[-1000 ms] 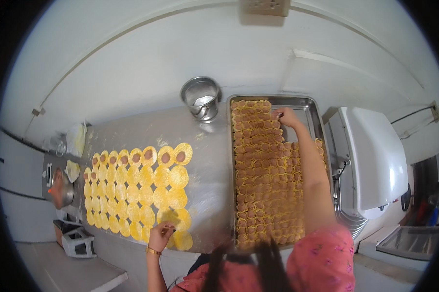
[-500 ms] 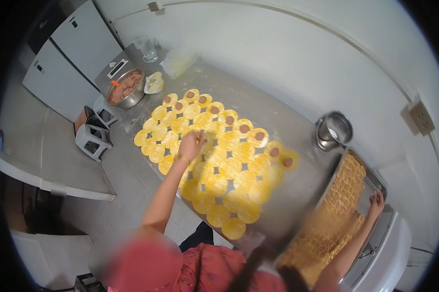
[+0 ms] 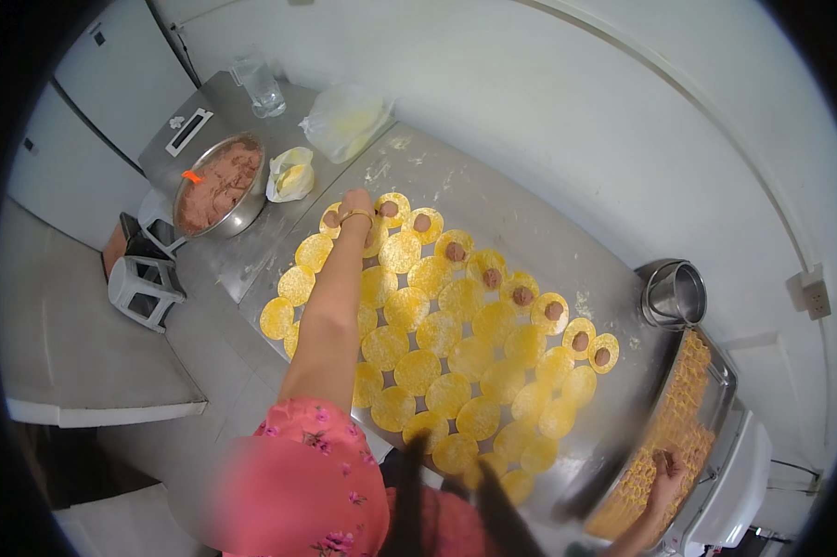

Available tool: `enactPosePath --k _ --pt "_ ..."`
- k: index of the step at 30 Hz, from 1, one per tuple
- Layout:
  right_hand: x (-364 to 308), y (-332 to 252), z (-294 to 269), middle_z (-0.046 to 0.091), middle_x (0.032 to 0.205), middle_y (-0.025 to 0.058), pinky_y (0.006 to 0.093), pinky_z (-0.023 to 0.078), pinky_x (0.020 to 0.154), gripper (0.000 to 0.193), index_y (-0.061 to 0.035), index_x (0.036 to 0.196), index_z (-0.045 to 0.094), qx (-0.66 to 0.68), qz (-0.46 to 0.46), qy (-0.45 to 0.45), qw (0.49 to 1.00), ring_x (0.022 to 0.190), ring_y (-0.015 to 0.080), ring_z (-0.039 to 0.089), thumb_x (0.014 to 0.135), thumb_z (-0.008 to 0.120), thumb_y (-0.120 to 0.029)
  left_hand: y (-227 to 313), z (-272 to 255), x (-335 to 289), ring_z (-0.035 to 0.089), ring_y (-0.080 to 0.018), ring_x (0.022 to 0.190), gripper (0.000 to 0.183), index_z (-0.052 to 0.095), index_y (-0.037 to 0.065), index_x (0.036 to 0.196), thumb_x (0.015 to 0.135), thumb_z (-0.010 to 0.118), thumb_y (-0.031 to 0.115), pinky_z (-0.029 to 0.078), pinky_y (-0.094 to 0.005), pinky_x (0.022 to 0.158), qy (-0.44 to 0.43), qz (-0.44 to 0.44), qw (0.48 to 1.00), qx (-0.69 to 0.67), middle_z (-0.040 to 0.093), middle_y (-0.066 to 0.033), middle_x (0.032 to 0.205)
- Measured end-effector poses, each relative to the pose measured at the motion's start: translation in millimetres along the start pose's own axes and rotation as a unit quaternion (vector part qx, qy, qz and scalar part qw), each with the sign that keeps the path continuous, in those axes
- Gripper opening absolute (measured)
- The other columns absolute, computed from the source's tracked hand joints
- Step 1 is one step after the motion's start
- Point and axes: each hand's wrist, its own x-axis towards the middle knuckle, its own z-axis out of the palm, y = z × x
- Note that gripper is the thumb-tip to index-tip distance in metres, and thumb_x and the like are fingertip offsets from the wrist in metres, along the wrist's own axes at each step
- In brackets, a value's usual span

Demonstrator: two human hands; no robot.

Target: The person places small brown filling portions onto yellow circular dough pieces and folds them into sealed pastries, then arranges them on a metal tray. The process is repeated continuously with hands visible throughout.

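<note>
Several round yellow dough wrappers (image 3: 406, 308) lie in rows on the steel table. Along the far row, the wrappers carry small lumps of pinkish-brown filling (image 3: 456, 252). My left hand (image 3: 356, 202), a bracelet at its wrist, reaches to the far left end of that row, beside a lump-topped wrapper; its fingers are hidden. Over a metal tray (image 3: 727, 376) of closely packed yellow pieces with brown filling (image 3: 664, 427), my right hand (image 3: 667, 469) hovers or rests with fingers curled in. Whether anything is between them is too small to see.
A steel bowl of pinkish-brown filling (image 3: 224, 186) with an orange-handled tool stands far left. Near it are a plastic bag of yellow rounds (image 3: 290, 174), a clear bag (image 3: 346, 121) and a clear pitcher (image 3: 263, 91). Nested steel bowls (image 3: 676, 293) sit by the wall; plastic stools (image 3: 146, 290) stand left.
My left hand has gone from above the middle-left wrappers to the far row's left end. My right hand has left the tray's outer rim for the packed pieces. The view has shifted.
</note>
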Motion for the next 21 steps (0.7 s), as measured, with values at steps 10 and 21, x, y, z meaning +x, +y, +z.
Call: enactPosePath --k 10,21 --pt "-40.6 -49.9 68.9 0.059 0.095 0.0044 0.0228 0.043 0.079 0.023 0.0019 0.099 0.06 -0.013 -0.007 -0.025 1.0 0.088 0.0109 0.056 0.079 0.051 0.009 -24.8 -5.2 12.7 0.062 -0.0265 0.087 0.022 0.057 0.002 0.098 0.08 0.054 0.014 0.053 -0.0373 0.076 -0.111 0.012 0.875 -0.471 0.06 -0.0137 0.098" --pt "-65.3 -52.2 186.8 0.06 0.106 0.0061 0.0262 0.043 0.086 0.033 0.0015 0.115 0.055 0.245 0.047 -0.081 0.965 0.098 0.0142 0.056 0.082 0.052 0.003 98.6 -20.7 -193.0 0.059 -0.0134 0.086 0.027 0.044 0.005 0.115 0.089 0.045 0.011 0.052 -0.0276 0.073 -0.444 0.181 0.621 -0.62 0.055 -0.0044 0.096"
